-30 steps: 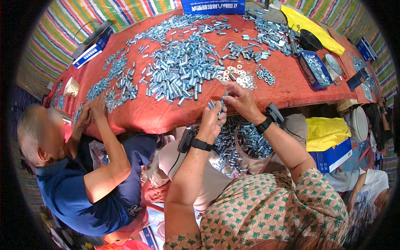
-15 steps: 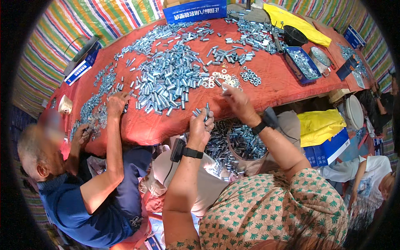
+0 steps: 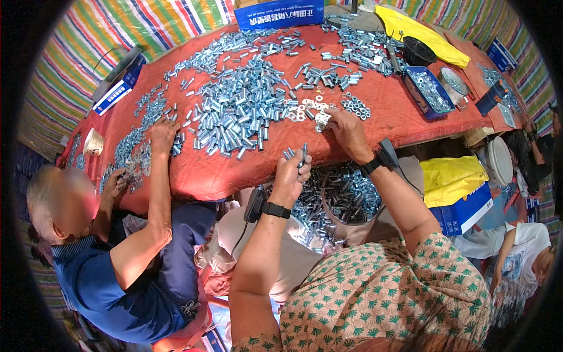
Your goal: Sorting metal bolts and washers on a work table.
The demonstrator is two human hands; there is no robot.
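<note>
My left hand (image 3: pixel 290 178) is closed around several metal bolts (image 3: pixel 304 154), their ends sticking up past the fingers, just off the table's near edge. My right hand (image 3: pixel 349 134) reaches over the red-covered table, its fingertips drawn together at a small pile of white washers (image 3: pixel 308 110); whatever sits between them is hidden. Beside that pile lies a cluster of metal nuts (image 3: pixel 356 107). A large heap of shiny metal sleeves (image 3: pixel 237 108) spreads to the left of my hands. Below them, a tub (image 3: pixel 352 220) full of metal parts stands near my lap.
A co-worker at my left handles small metal parts (image 3: pixel 139 155). Back right are a blue tray (image 3: pixel 428 92) of parts, a black bowl (image 3: pixel 417 51) and a yellow sheet (image 3: pixel 419 35). A blue box (image 3: pixel 281 16) stands at the far edge. Another person sits at far right.
My right hand has moved slightly right and farther onto the table, to the washers. My left hand has shifted a little right, still holding the bolts. The co-worker's head has turned.
</note>
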